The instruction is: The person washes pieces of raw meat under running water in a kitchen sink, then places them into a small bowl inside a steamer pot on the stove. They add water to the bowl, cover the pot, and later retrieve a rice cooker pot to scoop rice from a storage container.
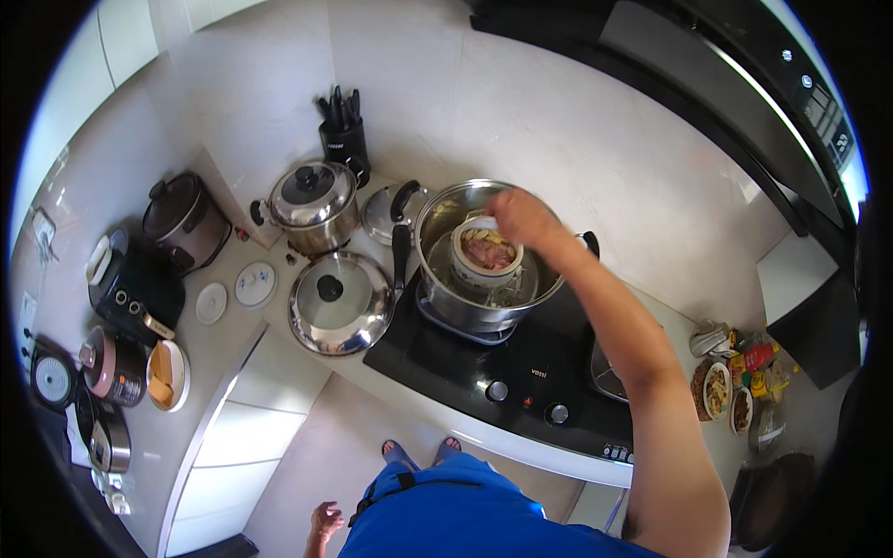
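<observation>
My right hand (520, 215) reaches over the large stainless steel pot (457, 315) on the gas stove, at the upper rim of a small ceramic jar (486, 277). The jar stands inside the pot and holds pieces of meat and pale slices. My fingers are curled, but whether they grip the jar or something else is hidden. My left hand (326, 520) hangs low beside my body, over the floor, fingers apart and holding nothing. A glass pot lid with a steel rim (363, 319) lies left of the pot.
Left of the stove stand a lidded steel pot (314, 213), a knife block (345, 146) and two small white lids (255, 284). Cookers line the left counter (202, 363). Bowls of food (717, 392) stand right of the stove, under the range hood (704, 77).
</observation>
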{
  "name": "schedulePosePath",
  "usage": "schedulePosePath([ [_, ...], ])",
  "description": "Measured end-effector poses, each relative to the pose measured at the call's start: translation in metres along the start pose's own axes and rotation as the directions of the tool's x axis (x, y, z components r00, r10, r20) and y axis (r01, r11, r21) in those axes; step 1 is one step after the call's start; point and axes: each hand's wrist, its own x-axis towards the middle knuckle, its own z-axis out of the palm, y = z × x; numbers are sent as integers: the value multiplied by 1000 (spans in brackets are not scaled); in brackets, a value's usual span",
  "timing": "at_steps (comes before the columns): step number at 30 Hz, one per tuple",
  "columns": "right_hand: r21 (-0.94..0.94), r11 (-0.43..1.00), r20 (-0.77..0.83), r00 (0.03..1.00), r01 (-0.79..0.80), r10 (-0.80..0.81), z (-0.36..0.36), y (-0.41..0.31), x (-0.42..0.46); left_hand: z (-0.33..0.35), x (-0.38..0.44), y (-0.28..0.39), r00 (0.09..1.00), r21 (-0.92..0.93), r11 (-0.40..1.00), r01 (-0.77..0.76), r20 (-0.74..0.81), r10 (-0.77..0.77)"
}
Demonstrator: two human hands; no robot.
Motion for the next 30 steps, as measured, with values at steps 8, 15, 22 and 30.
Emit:
schedulePosePath([
  [8, 305, 952, -313, 941, -30, 130, -47, -33, -9, 33, 41, -39, 993, 67, 996, -65, 101, 58],
  [15, 425, 899, -94, 984, -100, 154, -30, -44, -23, 14, 70, 2, 986, 133, 977, -165, 35, 162],
  [22, 341, 939, -125, 989, -32, 79, -28, -51, -29, -26, 97, 53, 961, 63, 963, -260, 108, 253],
  [30, 474, 857, -223, 914, -203, 340, -63, -86, -43, -106, 170, 88, 883, 62, 885, -462, 127, 452],
])
